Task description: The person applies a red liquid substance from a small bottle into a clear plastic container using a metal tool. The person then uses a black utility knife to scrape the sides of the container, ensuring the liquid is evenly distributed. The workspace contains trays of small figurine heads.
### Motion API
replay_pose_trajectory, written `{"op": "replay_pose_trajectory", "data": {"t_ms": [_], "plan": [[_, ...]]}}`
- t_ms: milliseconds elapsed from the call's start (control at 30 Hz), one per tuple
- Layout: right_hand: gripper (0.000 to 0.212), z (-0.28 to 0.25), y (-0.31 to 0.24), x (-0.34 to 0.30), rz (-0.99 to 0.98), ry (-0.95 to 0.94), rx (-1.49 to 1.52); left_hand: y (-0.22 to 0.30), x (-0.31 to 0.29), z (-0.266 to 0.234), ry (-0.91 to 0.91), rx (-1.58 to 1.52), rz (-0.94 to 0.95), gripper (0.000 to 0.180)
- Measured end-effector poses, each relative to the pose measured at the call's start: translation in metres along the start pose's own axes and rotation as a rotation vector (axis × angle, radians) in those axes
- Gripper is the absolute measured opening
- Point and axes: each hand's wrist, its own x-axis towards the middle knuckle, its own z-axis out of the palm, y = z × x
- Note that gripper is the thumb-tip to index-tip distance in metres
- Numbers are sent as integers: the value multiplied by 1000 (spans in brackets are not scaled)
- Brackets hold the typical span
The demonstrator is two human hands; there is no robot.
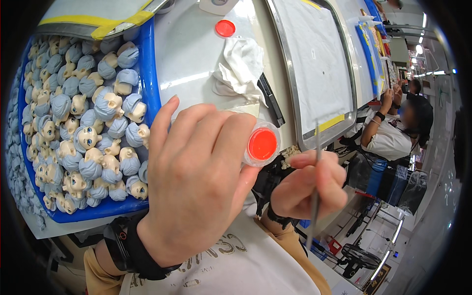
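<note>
At the centre of the head view, the left hand (191, 164) holds a small clear jar (251, 159). Its fingers are bent over the jar from the far side, the thumb is below it, and the grip is narrow around the wall. The jar is tilted, so its round mouth faces the camera, and inside is a bright red content (262, 143), which looks like paint. On this wrist sits a black band (120, 246).

Just to the right of the jar and apart from it, the right hand (312, 184) holds a thin stick (316, 189), pinched between thumb and bent fingers. The stick stands almost upright in the view; I cannot tell what kind of tip it has.

On the table (187, 49), beyond the hands, lie a red lid (225, 28), a crumpled white cloth (240, 64) and, just beside the cloth, a black narrow object (271, 100). To the left is a blue tray (150, 73), filled with many doll heads (88, 137) with grey-blue hair. To the right lies a metal tray (287, 44) with a white sheet (319, 64) and yellow tape (329, 124). Farther right, another person (391, 137) sits near the table.
</note>
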Motion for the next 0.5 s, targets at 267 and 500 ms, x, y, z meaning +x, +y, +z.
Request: {"op": "replay_pose_trajectory", "data": {"t_ms": [267,500], "plan": [[26,-16,-11,6,432,-105,462,-1,0,2,-1,-24,-1,52],[21,-13,-2,7,484,-86,570,-1,-1,3,2,-30,2,52]]}}
